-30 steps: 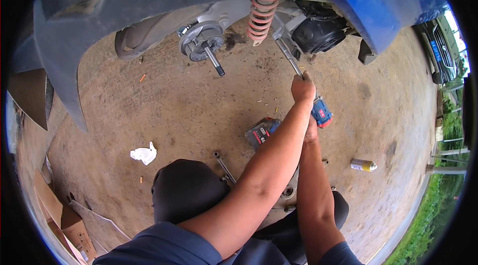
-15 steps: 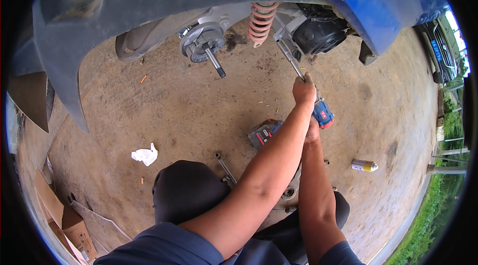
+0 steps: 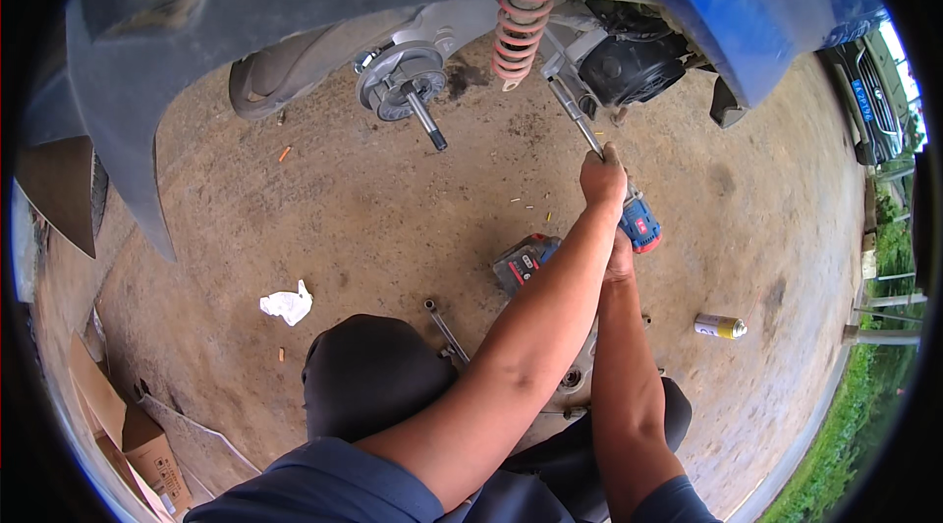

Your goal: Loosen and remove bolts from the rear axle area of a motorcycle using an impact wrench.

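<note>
Taking the centre of the view as our dial, we find little changed over the last second: the whole scene has slid slightly, which we attribute to the head, while both hands keep their places on the driver at three o'clock. We judge this a steady hold, with no visible advance of the tool. The left grip, at two o'clock, is wrapped around the bar, which runs towards one o'clock and ends at or near a bracket under the blue panel; contact there we cannot confirm. The right grip is closed about the driver's handle, its fingers partly hidden. The battery shows beyond the left forearm, its join hidden. The spring hangs near twelve, the hub at eleven. As to markings, we note small light characters on the driver's red patch, pale lettering on the battery, print on the can at four and the box at eight, and a blue plate on the car between two and three.
</note>
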A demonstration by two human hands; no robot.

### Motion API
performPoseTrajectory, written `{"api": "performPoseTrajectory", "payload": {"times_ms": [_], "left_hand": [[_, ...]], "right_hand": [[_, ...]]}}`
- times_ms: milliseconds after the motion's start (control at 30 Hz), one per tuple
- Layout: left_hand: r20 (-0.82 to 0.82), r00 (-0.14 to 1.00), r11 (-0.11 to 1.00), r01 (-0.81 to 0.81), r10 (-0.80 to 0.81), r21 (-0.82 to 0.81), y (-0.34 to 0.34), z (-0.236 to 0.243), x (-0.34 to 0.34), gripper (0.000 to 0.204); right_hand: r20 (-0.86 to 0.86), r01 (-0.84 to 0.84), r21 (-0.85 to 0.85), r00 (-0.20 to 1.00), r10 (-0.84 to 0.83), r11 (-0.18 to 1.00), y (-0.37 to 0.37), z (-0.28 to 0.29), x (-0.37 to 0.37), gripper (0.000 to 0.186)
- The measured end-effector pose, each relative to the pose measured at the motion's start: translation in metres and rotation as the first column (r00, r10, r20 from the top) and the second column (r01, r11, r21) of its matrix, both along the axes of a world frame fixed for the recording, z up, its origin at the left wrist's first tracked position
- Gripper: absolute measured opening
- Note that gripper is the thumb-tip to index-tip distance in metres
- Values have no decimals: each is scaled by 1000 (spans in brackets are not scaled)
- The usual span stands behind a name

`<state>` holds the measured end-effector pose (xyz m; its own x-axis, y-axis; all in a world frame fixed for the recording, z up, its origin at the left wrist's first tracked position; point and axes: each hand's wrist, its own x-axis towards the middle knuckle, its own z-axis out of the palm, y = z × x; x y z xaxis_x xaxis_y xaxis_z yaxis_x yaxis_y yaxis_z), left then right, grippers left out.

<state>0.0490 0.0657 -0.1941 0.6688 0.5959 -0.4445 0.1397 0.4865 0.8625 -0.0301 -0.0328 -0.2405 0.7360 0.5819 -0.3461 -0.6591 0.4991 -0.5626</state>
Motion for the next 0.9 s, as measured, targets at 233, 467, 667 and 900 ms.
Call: {"api": "performPoseTrajectory", "payload": {"times_ms": [233, 467, 667, 900], "left_hand": [[15, 1000, 997, 6, -5, -71, 1, 5, -2, 42], [32, 999, 998, -10, 12, -63, 4, -3, 2, 43], [23, 1000, 998, 1, 1, -56, 1, -6, 4, 44], [28, 1000, 999, 11, -10, -39, 2, -11, 8, 45]], "right_hand": [[-11, 28, -52, 1000, -29, 998, 0, 2, -1, 31], [3, 25, -70, 1000, -24, 997, 6, 7, -1, 31], [-13, 29, -70, 999, -30, 997, 5, 9, -1, 30], [-18, 11, -56, 1000, -12, 998, 4, 2, 1, 31]]}}
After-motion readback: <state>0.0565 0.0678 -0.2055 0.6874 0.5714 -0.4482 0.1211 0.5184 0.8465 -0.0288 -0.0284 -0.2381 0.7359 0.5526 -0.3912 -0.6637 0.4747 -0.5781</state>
